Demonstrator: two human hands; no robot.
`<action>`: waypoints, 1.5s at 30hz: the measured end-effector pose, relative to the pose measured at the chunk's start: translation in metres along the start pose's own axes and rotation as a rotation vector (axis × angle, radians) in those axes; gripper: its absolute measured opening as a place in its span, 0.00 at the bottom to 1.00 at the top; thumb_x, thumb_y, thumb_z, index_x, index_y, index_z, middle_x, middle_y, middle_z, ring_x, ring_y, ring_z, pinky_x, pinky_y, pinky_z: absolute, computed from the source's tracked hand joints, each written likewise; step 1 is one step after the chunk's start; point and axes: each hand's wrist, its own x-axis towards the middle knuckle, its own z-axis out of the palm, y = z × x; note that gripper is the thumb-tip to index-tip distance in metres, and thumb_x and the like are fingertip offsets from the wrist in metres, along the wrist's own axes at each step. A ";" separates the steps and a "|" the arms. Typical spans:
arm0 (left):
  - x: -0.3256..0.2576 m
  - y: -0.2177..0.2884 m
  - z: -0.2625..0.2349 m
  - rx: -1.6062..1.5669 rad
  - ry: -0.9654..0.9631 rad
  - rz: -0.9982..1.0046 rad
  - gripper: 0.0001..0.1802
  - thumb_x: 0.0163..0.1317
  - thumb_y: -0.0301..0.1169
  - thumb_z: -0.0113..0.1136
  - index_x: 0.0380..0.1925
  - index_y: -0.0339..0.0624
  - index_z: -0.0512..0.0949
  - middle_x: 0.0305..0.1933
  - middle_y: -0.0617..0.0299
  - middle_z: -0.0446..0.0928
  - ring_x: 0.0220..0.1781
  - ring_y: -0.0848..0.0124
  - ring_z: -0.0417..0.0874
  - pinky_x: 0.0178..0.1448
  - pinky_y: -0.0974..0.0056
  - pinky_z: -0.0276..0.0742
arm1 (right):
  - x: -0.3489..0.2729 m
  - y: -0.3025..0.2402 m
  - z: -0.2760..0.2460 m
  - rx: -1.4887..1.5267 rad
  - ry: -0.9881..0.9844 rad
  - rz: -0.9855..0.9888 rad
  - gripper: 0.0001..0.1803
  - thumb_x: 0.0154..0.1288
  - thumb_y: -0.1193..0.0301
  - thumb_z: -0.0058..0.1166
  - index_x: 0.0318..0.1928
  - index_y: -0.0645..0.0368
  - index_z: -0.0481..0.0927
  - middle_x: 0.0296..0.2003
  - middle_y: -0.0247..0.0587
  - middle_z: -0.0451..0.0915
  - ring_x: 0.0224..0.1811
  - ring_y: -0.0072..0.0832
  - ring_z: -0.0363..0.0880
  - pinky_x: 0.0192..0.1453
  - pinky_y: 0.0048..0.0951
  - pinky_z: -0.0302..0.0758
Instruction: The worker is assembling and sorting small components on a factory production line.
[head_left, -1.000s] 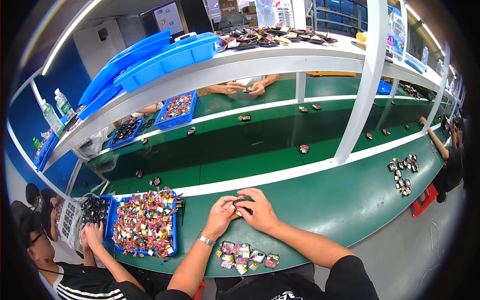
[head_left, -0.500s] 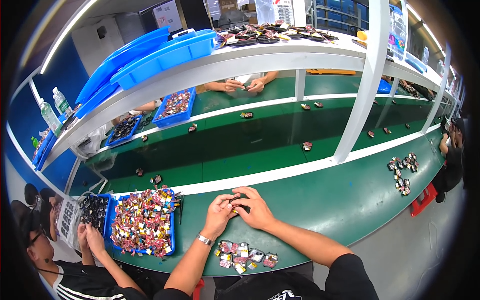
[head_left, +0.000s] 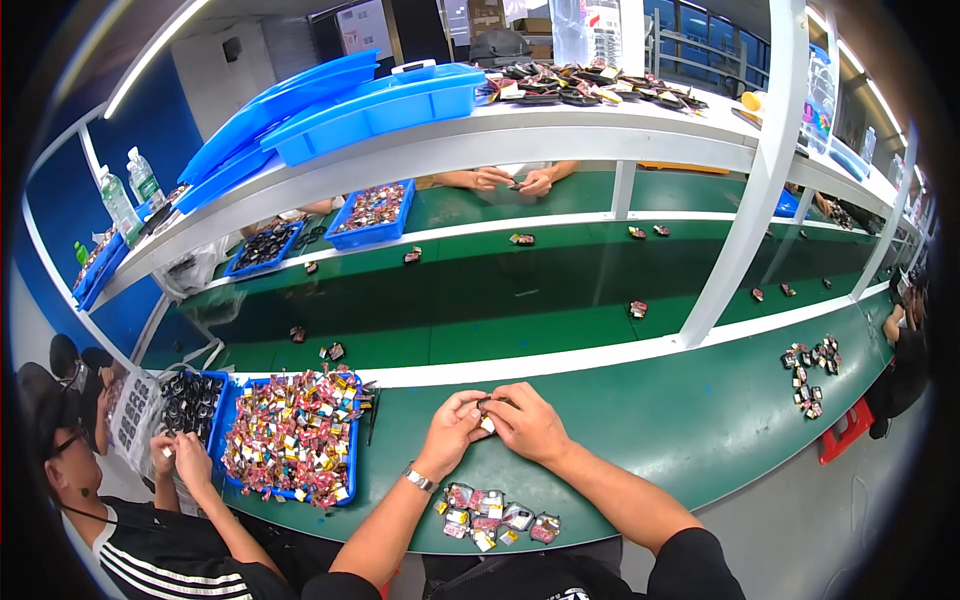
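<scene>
Above the near edge of the green bench, my left hand [head_left: 453, 434] and my right hand [head_left: 527, 426] meet. Between their fingertips they pinch a small black-cased electronic unit [head_left: 487, 424] with a yellow-and-white label. My fingers cover most of it. On the bench just below my hands lies a group of several similar units [head_left: 487, 516], flat and close together, with white, pink and yellow faces. To the left of my left forearm, a blue tray [head_left: 354, 470] is heaped with pink, white and yellow small parts [head_left: 290, 435].
A co-worker [head_left: 190, 470] at left handles something small beside a blue tray of black casings [head_left: 190, 405]. Scattered units, such as one unit [head_left: 638, 310], lie on the green belt [head_left: 480, 345] beyond a white rail. More units [head_left: 810, 375] sit far right. A white post [head_left: 745, 190] supports the shelf.
The scene has shifted slightly right and down in the picture. My right hand's raised fingers have come down, and both hands' fingertips are now closer around the unit.
</scene>
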 end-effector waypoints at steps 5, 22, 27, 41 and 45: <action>0.000 0.001 0.003 0.006 0.003 -0.005 0.15 0.70 0.22 0.47 0.55 0.40 0.67 0.50 0.60 0.78 0.51 0.73 0.80 0.54 0.64 0.80 | 0.002 -0.001 -0.002 -0.038 -0.024 -0.022 0.10 0.52 0.77 0.60 0.37 0.59 0.80 0.40 0.37 0.77 0.45 0.35 0.77 0.43 0.33 0.79; 0.003 -0.009 0.010 0.140 0.115 0.109 0.10 0.69 0.25 0.52 0.48 0.35 0.71 0.44 0.58 0.79 0.42 0.73 0.82 0.40 0.70 0.82 | -0.004 -0.001 0.001 0.362 -0.045 0.387 0.10 0.57 0.78 0.60 0.41 0.61 0.80 0.39 0.41 0.77 0.36 0.31 0.81 0.40 0.28 0.80; 0.003 -0.017 0.002 0.242 0.130 0.154 0.08 0.70 0.24 0.50 0.47 0.34 0.72 0.43 0.58 0.79 0.41 0.74 0.82 0.40 0.70 0.82 | -0.005 -0.011 0.005 0.383 0.006 0.396 0.08 0.58 0.80 0.60 0.40 0.64 0.81 0.38 0.42 0.78 0.30 0.24 0.81 0.34 0.23 0.79; 0.002 -0.010 0.004 0.264 0.058 0.124 0.14 0.68 0.22 0.52 0.53 0.35 0.70 0.50 0.57 0.78 0.47 0.73 0.81 0.46 0.69 0.82 | -0.008 -0.006 0.007 0.367 0.067 0.418 0.05 0.59 0.78 0.58 0.37 0.63 0.80 0.36 0.41 0.78 0.29 0.28 0.81 0.34 0.27 0.79; 0.000 -0.010 0.003 0.158 0.127 0.205 0.18 0.67 0.22 0.50 0.57 0.34 0.66 0.57 0.48 0.74 0.53 0.61 0.81 0.53 0.58 0.83 | 0.007 0.031 0.010 0.370 0.100 0.617 0.04 0.58 0.78 0.59 0.35 0.63 0.81 0.34 0.43 0.80 0.30 0.28 0.83 0.35 0.26 0.79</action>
